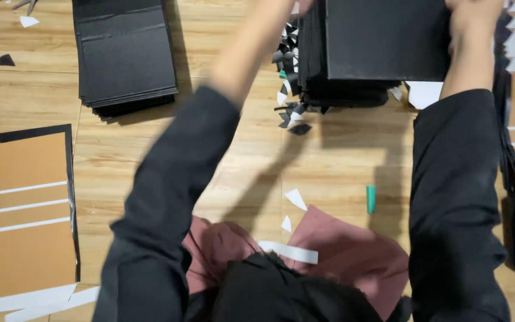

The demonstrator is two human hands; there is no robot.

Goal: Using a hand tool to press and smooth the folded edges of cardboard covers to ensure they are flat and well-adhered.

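Wooden plank flooring (329, 167) carries everything: at far left a brown card panel (34, 209) edged in black, then a flat stack of black covers (126, 53). Paper scraps (290, 77) litter the middle. Both arms reach up to a tall black stack (382, 42); the left hand (296, 6) is mostly cropped, its fingers unreadable, while the right hand (472, 15) grips the stack's far edge.

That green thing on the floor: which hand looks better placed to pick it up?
Probably the right. The small green object lies just beside the right sleeve, while both hands, left hand and right hand, are up at the black stack.
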